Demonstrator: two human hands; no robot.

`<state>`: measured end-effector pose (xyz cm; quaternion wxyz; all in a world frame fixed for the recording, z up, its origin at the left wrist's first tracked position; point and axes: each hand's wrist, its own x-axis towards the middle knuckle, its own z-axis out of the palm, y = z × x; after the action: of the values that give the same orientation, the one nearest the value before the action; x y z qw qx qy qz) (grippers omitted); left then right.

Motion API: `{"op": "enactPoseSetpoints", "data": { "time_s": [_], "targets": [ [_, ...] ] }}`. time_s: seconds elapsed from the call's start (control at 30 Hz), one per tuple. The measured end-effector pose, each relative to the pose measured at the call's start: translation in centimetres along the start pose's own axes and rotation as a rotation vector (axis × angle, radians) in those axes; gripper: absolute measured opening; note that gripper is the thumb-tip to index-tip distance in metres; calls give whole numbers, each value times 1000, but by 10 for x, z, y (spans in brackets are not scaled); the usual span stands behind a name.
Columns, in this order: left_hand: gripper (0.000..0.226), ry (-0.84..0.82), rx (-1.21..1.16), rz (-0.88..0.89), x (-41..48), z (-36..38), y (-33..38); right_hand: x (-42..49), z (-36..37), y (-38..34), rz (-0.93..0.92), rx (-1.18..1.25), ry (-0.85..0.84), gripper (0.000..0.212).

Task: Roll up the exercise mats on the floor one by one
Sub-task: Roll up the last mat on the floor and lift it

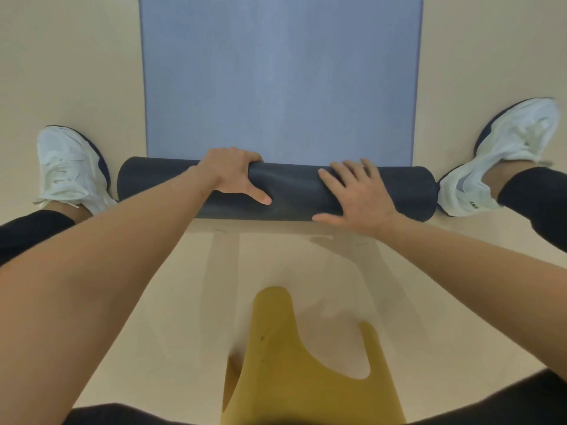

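Mat lies on the floor, its near end wound into a dark roll btw our shoes. We're mid-roll: left hand curls over the roll, right hand presses flat, fingers straight. Next, prob. push fwd evenly, edges aligned.

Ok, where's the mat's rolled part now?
Centre of the head view: the rolled part lies between the left shoe and right shoe, under the left hand and right hand.

bright, even | soft shadows under arms | wide-angle edge warp
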<state>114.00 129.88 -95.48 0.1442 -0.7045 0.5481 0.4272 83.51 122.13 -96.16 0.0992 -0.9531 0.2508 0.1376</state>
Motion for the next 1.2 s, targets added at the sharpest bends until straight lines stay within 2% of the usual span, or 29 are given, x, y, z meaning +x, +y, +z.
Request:
{"op": "enactPoseSetpoints", "data": {
  "time_s": [0.1,0.17,0.27,0.4,0.47,0.57,0.63,0.73,0.8,0.9,1.0,1.13,1.2],
  "targets": [
    [97,-38,-69,-1,8,-8,-4,4,7,-15,78,-26,-70,107],
    [96,33,-55,42,7,-4,-7,9,8,-15,107,-23,-101,108],
    [95,246,-4,129,-3,5,-8,17,7,-7,88,-8,-115,107],
    [80,690,135,346,-25,29,-11,36,2,9,69,18,-93,105],
    [81,750,207,391,-34,45,-8,47,-4,20,57,78,-94,101],
    [97,673,343,273,-36,60,-5,66,-14,35,47,197,-167,99],
    [98,641,364,225,-31,57,-6,77,-18,42,34,244,-224,98],
    [95,611,364,260,-18,41,-12,90,-25,49,34,244,-265,98],
    [95,581,348,274,-11,23,-13,96,-38,52,76,197,-229,98],
    [93,462,255,232,2,-13,-12,101,-61,46,191,157,-66,94],
    [92,311,153,192,20,-46,-12,96,-62,24,172,95,73,91],
    [79,139,-18,131,40,-75,-14,91,-40,10,197,-15,-6,104],
    [76,102,-27,124,46,-83,-13,98,-38,14,204,-35,-19,111]
  ]
}}
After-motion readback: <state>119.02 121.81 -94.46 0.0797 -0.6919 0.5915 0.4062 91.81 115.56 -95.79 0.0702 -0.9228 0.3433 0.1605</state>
